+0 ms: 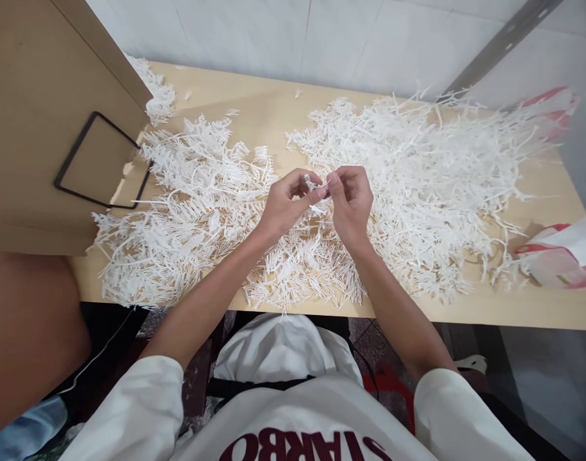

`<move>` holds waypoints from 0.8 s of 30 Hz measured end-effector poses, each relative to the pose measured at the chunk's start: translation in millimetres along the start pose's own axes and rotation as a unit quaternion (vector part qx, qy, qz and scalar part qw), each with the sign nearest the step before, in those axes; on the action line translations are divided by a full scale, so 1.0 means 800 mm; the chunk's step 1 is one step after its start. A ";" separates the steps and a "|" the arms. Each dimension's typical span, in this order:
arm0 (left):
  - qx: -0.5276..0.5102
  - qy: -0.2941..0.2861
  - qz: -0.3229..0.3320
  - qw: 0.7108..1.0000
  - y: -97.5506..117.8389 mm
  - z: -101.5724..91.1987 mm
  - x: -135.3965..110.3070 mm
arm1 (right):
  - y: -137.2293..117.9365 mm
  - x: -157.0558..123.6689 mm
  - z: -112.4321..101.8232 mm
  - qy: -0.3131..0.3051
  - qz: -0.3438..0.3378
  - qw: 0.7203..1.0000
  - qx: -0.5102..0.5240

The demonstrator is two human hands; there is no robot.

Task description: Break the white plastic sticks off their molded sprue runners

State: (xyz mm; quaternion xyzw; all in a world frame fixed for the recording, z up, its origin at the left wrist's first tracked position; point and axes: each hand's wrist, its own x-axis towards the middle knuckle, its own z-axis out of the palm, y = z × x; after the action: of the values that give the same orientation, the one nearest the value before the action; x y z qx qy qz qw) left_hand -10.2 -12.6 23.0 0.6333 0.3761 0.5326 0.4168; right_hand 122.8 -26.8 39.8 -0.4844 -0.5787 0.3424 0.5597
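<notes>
My left hand and my right hand meet above the middle of a light wooden table. Both pinch the same small white plastic comb-like piece between thumb and fingers. Under and around the hands lie heaps of white plastic sprue branches: one pile on the left, a larger tangled pile on the right, and a smaller bunch near the table's front edge.
A brown cardboard box with a black wire handle stands at the left. Red-and-white plastic bags lie at the right edge and back right. A white bag sits on my lap. White tiled wall behind.
</notes>
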 end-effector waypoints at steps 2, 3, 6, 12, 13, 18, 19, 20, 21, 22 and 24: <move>0.030 0.019 0.013 0.999 0.003 0.000 -0.001 | 0.001 0.001 -0.002 -0.011 -0.003 1.000 -0.013; 0.055 0.034 0.028 0.998 0.004 -0.001 -0.002 | 0.001 0.002 -0.003 -0.018 -0.010 0.999 -0.026; 0.148 0.063 0.093 0.983 0.009 -0.005 -0.003 | 0.003 0.006 -0.007 -0.051 -0.048 0.992 -0.103; 0.290 0.031 0.174 0.941 0.003 -0.016 -0.001 | 0.007 0.014 -0.022 -0.185 -0.035 0.973 -0.135; 0.304 0.022 0.185 0.934 0.001 -0.017 -0.001 | 0.006 0.015 -0.024 -0.192 -0.022 0.973 -0.124; 0.310 0.000 0.213 0.927 0.000 -0.017 -0.001 | 0.003 0.018 -0.028 -0.210 0.011 0.976 -0.064; 0.300 0.008 0.205 0.932 0.001 -0.017 -0.001 | 0.002 0.019 -0.028 -0.217 0.011 0.975 -0.043; 0.291 0.018 0.197 0.936 0.002 -0.017 -0.001 | 0.001 0.019 -0.028 -0.223 0.010 0.975 -0.024; 0.284 0.027 0.190 0.939 0.003 -0.018 -0.001 | 0.001 0.019 -0.028 -0.228 0.006 0.974 -0.011; 0.282 0.033 0.187 0.941 0.004 -0.018 0.000 | 0.001 0.019 -0.027 -0.234 0.003 0.972 -0.007; 0.292 0.035 0.191 0.936 0.003 -0.018 0.000 | 0.001 0.017 -0.026 -0.230 -0.007 0.973 -0.030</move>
State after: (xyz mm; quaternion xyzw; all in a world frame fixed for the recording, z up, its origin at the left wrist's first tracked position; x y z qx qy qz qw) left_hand -24.5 -11.5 26.6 0.7678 0.4014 0.4910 0.0904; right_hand 144.5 -16.6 46.7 -0.4052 -0.7056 0.4228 0.3989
